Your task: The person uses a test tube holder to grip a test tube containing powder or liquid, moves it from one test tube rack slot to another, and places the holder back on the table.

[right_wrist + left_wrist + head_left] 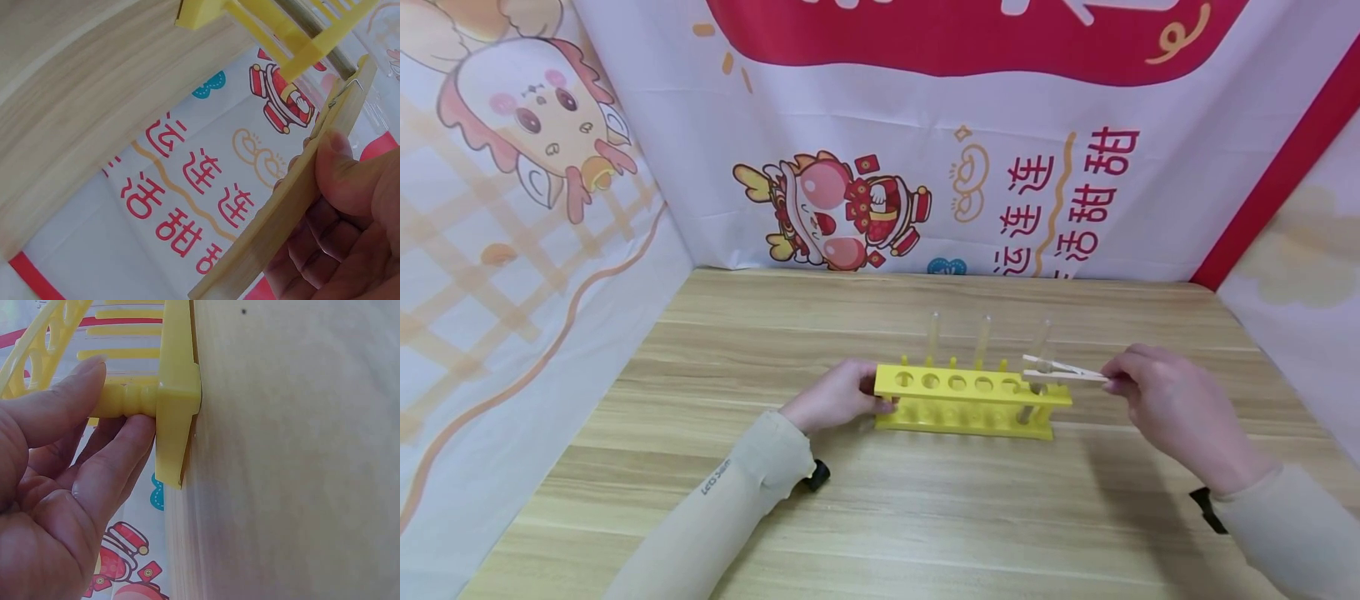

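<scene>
My left hand (842,393) grips the left end of a yellow test tube rack (970,399) on the table. In the left wrist view, thumb and fingers are around its end post (128,400). My right hand (1172,408) holds a wooden test tube holder (1071,377), thumb pressed along it in the right wrist view. The holder's jaws are around a glass test tube (1042,336) in the rack's right end hole. Dark grey contents show in the tube's lower part (340,65). The right hand itself is apart from the rack.
Two clear test tubes, a left one (933,335) and a right one (984,340), stand at the back row of pegs. Several rack holes hold no tube. The wood-grain table (925,525) meets a printed cloth backdrop (700,192) behind, with cloth at both sides.
</scene>
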{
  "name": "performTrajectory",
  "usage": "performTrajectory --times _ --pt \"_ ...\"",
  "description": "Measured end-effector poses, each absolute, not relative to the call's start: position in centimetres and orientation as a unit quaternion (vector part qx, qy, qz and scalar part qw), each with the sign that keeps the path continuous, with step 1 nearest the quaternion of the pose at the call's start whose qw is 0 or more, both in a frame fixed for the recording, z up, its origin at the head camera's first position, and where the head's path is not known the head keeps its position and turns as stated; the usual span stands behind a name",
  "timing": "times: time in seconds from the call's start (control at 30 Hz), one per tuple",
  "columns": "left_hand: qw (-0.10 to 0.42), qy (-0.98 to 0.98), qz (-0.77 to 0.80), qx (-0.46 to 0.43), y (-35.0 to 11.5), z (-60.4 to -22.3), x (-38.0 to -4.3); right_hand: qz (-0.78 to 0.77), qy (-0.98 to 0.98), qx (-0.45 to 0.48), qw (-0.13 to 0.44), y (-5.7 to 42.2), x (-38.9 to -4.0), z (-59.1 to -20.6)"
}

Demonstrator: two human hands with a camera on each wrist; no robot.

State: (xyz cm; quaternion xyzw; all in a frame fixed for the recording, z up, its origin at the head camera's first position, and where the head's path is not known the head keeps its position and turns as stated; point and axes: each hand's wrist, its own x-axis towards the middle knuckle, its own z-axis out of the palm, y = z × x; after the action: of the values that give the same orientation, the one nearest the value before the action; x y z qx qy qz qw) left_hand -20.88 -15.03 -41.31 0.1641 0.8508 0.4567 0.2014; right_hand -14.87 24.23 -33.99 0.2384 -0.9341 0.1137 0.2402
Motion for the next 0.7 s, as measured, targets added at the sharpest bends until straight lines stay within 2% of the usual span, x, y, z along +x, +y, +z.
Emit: performTrajectory --times 0.7 --pt "0.212 0.846 0.463 0.158 -15.1 -41.0 -20.8 0.102 -0.925 0.242 0.275 24.2 -14.9 -31.1"
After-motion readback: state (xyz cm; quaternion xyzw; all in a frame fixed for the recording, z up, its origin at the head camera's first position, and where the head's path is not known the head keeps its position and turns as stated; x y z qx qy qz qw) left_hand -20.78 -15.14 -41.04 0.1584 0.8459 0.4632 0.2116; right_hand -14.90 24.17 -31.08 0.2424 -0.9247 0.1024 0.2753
